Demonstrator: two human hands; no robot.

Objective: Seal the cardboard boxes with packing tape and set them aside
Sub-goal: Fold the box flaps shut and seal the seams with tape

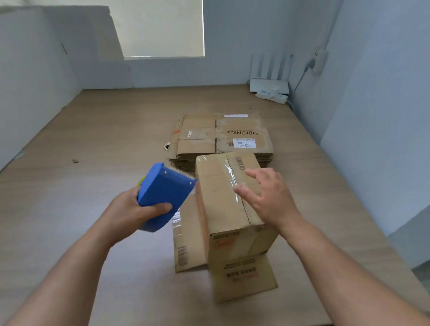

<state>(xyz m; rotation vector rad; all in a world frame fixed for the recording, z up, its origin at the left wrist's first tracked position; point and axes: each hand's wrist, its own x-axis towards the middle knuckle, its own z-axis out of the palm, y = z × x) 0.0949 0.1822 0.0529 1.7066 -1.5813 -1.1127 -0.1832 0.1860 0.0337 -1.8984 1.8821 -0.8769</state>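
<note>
Left hand (128,214) grips tape dispenser (165,194); box (219,200) at its 3 o'clock. Right hand (270,199) splayed wide over box top, contact unclear; roll hidden.

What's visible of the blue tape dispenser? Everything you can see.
The tape dispenser is a blue, plastic-looking shell with a flat side face, two small screws and a curved lower edge; a bit of yellow shows behind it. The left hand grips it tilted above the table, thumb across the face. Its far corner reaches the left top edge of the box; contact unclear.
</note>
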